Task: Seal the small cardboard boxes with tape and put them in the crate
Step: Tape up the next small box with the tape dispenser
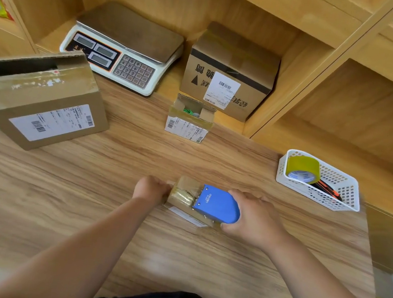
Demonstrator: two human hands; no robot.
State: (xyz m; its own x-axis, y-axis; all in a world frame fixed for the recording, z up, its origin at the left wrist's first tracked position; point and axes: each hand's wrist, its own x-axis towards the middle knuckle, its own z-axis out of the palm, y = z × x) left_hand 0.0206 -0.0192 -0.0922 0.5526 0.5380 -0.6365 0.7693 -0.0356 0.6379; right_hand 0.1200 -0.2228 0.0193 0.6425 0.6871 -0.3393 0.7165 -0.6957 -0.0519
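Note:
A small cardboard box (pixel 182 195) lies on the wooden table (pixel 82 196) in front of me, with glossy tape across its top. My left hand (pixel 150 188) grips its left end. My right hand (pixel 253 218) grips a blue tape dispenser (pixel 216 204) that rests on the box's right part. A second small box (pixel 189 120) stands farther back with its top flaps open and green items inside. I see no crate.
A large taped box (pixel 38 99) sits at the left. A weighing scale (pixel 123 47) and a medium box (pixel 229 70) stand in the shelf recess behind. A white basket (pixel 335 193) with a yellow tape roll (pixel 303 169) is at the right.

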